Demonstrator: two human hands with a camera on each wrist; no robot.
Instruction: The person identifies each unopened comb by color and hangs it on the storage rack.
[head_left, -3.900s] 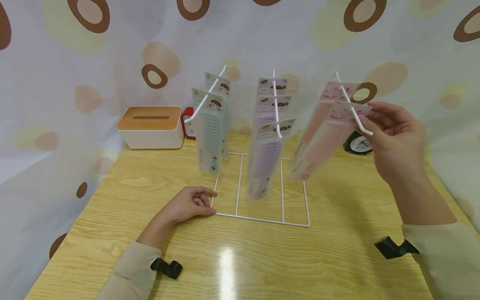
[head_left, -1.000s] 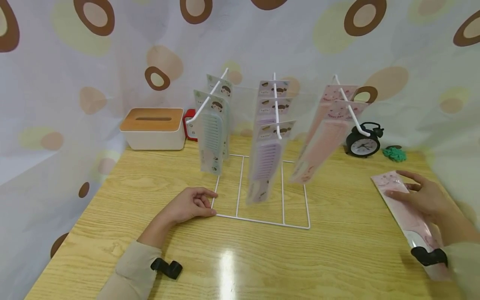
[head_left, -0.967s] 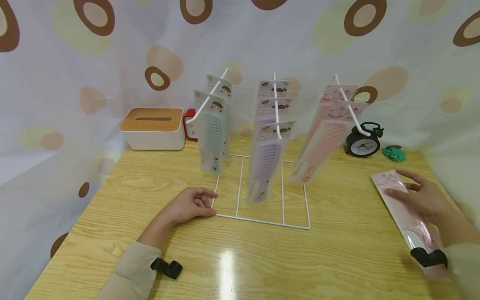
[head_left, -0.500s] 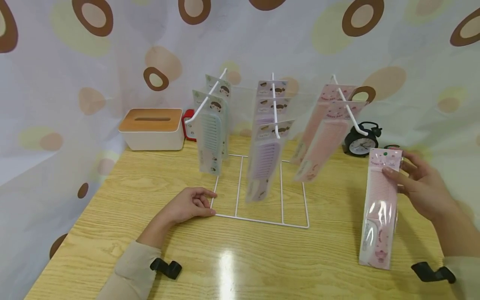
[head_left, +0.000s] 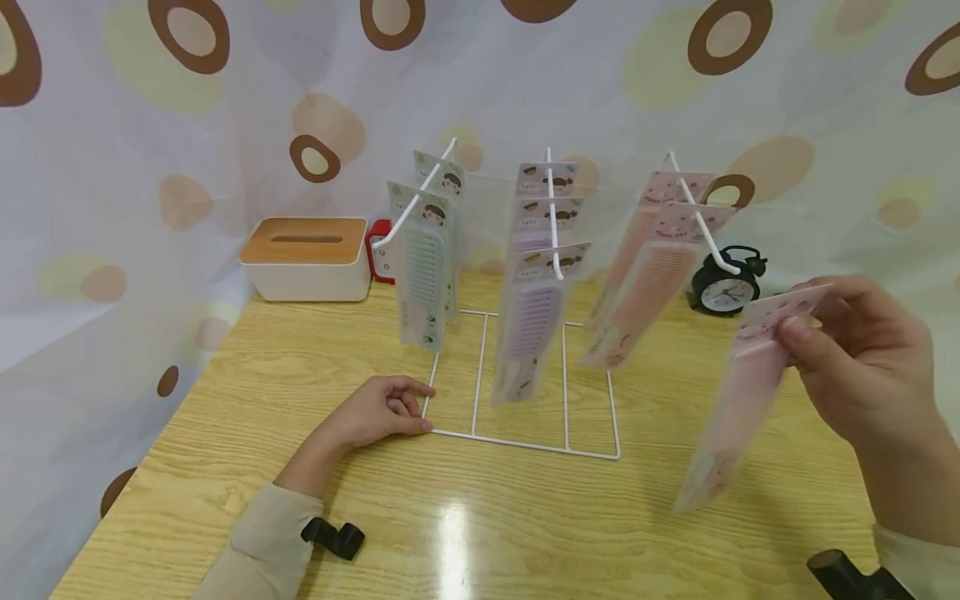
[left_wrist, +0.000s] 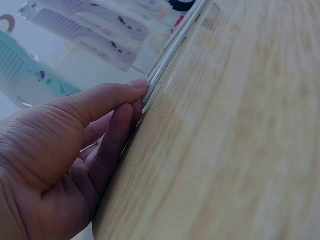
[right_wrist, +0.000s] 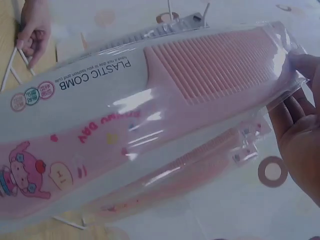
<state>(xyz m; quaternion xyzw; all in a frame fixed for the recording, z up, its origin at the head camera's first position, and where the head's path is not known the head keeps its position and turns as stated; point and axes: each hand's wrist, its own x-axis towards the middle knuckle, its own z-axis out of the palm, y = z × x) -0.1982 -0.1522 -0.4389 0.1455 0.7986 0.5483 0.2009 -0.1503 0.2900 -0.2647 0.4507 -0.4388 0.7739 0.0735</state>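
My right hand [head_left: 862, 358] pinches the top card of a packaged pink comb [head_left: 750, 375], which hangs down tilted above the table's right side. In the right wrist view the clear pack of this comb [right_wrist: 215, 65] fills much of the frame. With thumb and fingers, my left hand [head_left: 382, 406] holds the front left corner of the white wire display rack [head_left: 517, 442]. Two green combs [head_left: 423, 267] hang on the rack's left hook, several purple combs [head_left: 534, 317] on the middle one. Two pink combs [head_left: 648, 287] hang on the right hook, left of the held one.
At the back left of the wooden table [head_left: 337, 517] stands a white tissue box [head_left: 303, 258] with a wood-coloured lid, beside a red clock [head_left: 382, 254]. A black alarm clock [head_left: 723, 287] stands behind the right hook. A patterned curtain [head_left: 480, 83] backs the table.
My right hand left the right hook, went down to the table's right side, and has lifted a third pink comb up and leftward from there. The left hand stays at the rack's corner.
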